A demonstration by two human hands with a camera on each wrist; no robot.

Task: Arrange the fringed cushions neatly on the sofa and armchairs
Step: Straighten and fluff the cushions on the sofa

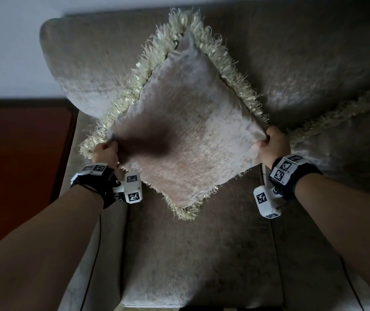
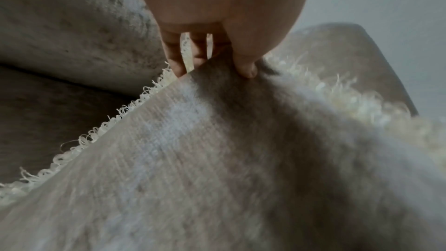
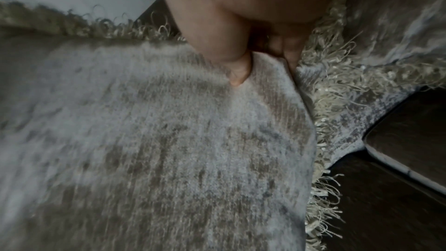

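Observation:
A beige velvet cushion point(image 1: 186, 131) with cream fringe is held up over the sofa seat point(image 1: 197, 254), turned like a diamond with one corner pointing down. My left hand point(image 1: 104, 151) grips its left corner, thumb on the front and fingers behind, as the left wrist view shows point(image 2: 217, 58). My right hand point(image 1: 271, 142) pinches the right corner in the same way point(image 3: 263, 64). The cushion's fabric point(image 2: 217, 159) point(image 3: 144, 140) fills both wrist views. A second fringed cushion point(image 1: 345, 122) lies on the seat to the right, against the sofa back.
The sofa's back cushion point(image 1: 85, 70) and left armrest point(image 1: 94, 261) frame the seat. A dark red-brown wooden surface point(image 1: 20, 171) stands left of the sofa. A pale wall point(image 1: 6, 41) lies behind. The seat under the held cushion is bare.

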